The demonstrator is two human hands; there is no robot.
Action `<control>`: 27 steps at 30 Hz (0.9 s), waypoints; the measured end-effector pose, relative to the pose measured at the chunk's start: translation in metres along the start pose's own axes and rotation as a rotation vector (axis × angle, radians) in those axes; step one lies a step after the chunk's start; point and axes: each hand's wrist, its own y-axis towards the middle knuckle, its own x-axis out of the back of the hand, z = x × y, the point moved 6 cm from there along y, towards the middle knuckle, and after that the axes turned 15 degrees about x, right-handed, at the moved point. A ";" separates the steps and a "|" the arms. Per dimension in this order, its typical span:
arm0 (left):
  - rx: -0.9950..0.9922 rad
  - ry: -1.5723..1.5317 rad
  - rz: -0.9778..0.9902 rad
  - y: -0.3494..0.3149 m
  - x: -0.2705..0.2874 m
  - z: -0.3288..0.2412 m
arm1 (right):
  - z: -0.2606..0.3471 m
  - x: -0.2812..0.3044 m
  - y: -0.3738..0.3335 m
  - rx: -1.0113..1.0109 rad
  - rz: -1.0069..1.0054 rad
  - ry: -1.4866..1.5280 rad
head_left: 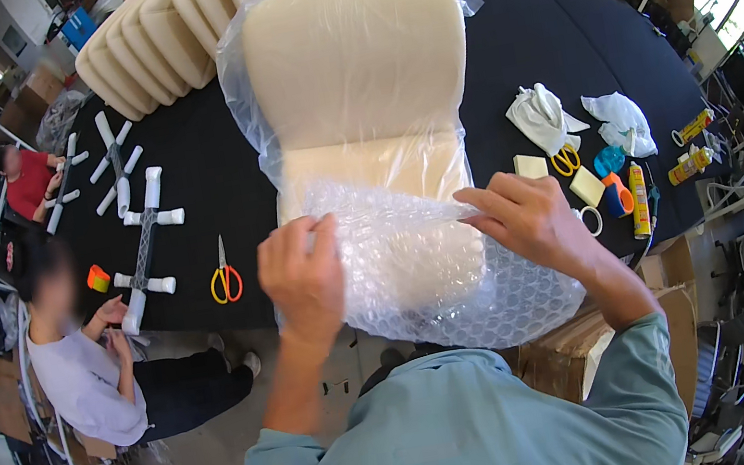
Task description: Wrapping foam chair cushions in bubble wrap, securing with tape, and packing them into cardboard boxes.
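A cream padded chair seat and back point(354, 60), covered in clear plastic film, lies on the black-covered table in front of me. Bubble wrap point(404, 247) is folded over its near end and hangs past the table's front edge. My right hand point(530, 215) pinches the upper edge of the bubble wrap between thumb and fingers. On the other side my left hand point(303, 277), slightly blurred, is closed with its fingertips at the wrap's left edge. Scissors with orange and yellow handles point(226, 283) lie left of my left hand.
Several cream cushions point(157, 43) stand stacked at the back left. Wrapped metal chair bases point(146, 249) lie at left, near a seated person point(87, 365) and another in red point(30, 180). At right are yellow scissors point(565, 160), an orange tape roll point(617, 195), spray cans point(639, 200) and white cloth point(544, 118).
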 end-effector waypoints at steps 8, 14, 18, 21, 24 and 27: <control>-0.041 0.219 0.125 0.067 0.006 0.014 | -0.158 -0.032 -0.048 -0.009 0.312 -0.143; -0.109 0.460 0.183 0.126 0.024 0.010 | -0.246 0.017 -0.042 -0.178 0.265 -0.237; 0.020 0.527 0.300 0.185 0.019 0.044 | -0.313 0.055 -0.031 -0.405 0.274 0.010; 0.156 0.209 0.411 0.243 0.011 0.086 | -0.360 0.076 0.003 -0.550 0.036 0.305; 0.098 0.012 0.125 0.322 0.021 0.093 | -0.403 0.141 0.034 -0.437 -0.327 0.116; -0.172 -0.168 -0.567 0.349 0.059 0.053 | -0.357 0.196 0.055 -0.184 -0.810 -0.441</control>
